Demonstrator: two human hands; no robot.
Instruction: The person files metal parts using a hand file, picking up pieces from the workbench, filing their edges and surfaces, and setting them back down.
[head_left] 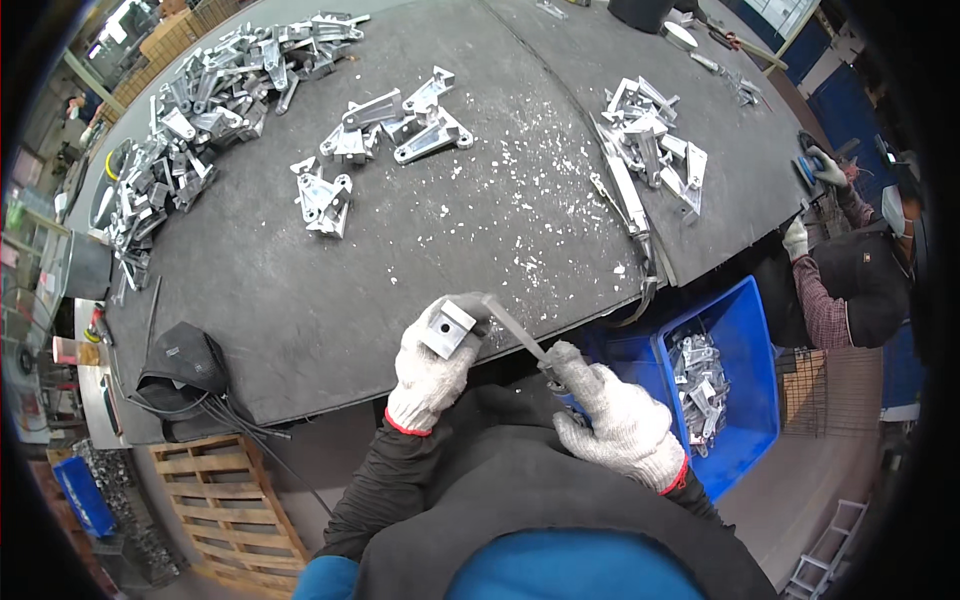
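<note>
My left hand (428,378), in a white knit glove with a red cuff, is closed around a silvery cast metal bracket (457,318). The bracket's square end, with a dark round hole, faces up. In the same kind of glove, my right hand (632,425) grips the handle of a flat metal file (516,326). The file's narrow blade slants up and left, and its far end reaches the fingers and bracket at my left hand. Whether the blade touches the metal cannot be made out. Both hands are in front of the table's near edge.
Metal brackets lie on the dark table (400,265) in a large heap (215,110) and smaller groups, among pale chips. A long air tool (628,190) lies at the right. A blue bin (750,400) holds brackets. Another person (860,270) works at the far right.
</note>
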